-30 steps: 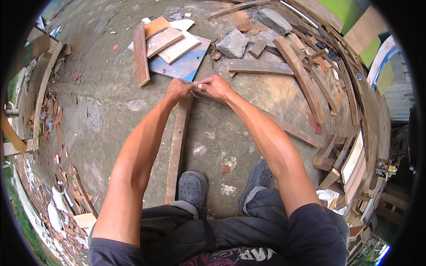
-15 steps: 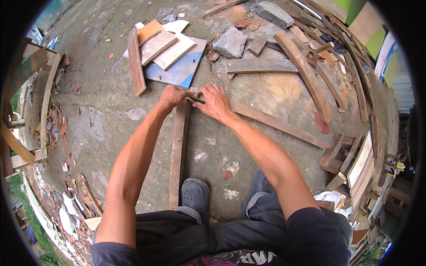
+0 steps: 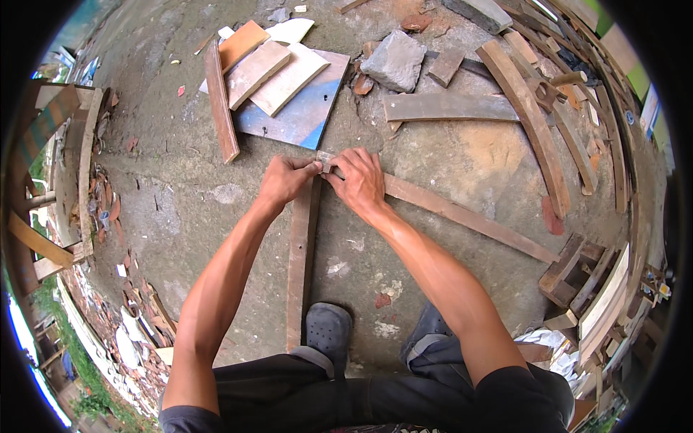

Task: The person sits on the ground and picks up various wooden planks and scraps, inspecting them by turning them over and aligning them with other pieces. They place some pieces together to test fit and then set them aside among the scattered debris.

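Note:
Two long wooden strips meet in front of me at an angle. One strip runs toward my feet; the other wooden strip slants away to the right. Over their meeting ends my hands work close together. My left hand is closed in a pinch at the joint, and whatever sits between its fingertips is too small to name. With bent fingers my right hand grips the end of the slanting strip, whose pale tip shows between the hands. The exact overlap of the strips is hidden by my fingers.
Beyond my hands a blue-and-white board carries several wood offcuts. A grey stone block, a short plank and a long beam lie to the right. A wooden block piece stands nearer, and scrap lines both sides.
My view has shifted slightly, so the scene sits a little lower. Both hands stay at the joint; the dark gap seen between them before is now covered by fingers.

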`<state>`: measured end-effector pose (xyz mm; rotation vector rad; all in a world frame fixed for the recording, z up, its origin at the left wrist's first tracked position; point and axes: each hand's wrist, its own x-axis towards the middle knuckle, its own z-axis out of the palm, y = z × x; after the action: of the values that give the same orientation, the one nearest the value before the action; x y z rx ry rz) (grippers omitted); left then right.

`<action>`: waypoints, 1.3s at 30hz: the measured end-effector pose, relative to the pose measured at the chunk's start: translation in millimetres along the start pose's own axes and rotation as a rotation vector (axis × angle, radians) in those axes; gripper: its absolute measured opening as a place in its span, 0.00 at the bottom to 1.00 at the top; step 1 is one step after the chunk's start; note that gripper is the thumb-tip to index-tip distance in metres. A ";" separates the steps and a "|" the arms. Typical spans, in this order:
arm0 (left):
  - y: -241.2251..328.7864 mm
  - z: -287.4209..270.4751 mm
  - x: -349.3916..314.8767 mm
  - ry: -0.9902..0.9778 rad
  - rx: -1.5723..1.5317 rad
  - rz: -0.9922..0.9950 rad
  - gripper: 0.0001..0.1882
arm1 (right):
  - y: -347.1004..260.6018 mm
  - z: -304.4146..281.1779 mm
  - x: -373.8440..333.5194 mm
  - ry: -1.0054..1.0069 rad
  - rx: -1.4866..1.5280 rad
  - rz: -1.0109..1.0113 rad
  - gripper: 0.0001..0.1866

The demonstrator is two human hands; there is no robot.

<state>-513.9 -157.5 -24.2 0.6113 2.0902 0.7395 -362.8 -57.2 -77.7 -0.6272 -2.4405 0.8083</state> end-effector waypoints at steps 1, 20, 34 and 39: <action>-2.4 1.1 1.9 -0.006 -0.029 -0.003 0.19 | 0.8 -0.2 -0.1 0.002 -0.002 -0.008 0.14; 21.2 -6.0 0.1 -0.061 0.167 -0.013 0.20 | 14.8 -13.7 2.8 -0.197 -0.042 0.022 0.17; 8.6 -3.4 -1.0 -0.060 0.086 -0.012 0.20 | 64.2 -130.7 -66.4 -1.113 -0.205 0.187 0.11; 4.3 -0.9 -0.7 -0.033 0.079 0.017 0.20 | 60.6 -124.8 -116.4 -0.914 -0.310 0.099 0.12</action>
<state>-513.5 -155.2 -20.4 0.6812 2.0938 0.6553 -184.9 -26.2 -63.9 -0.5623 -3.4362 0.8894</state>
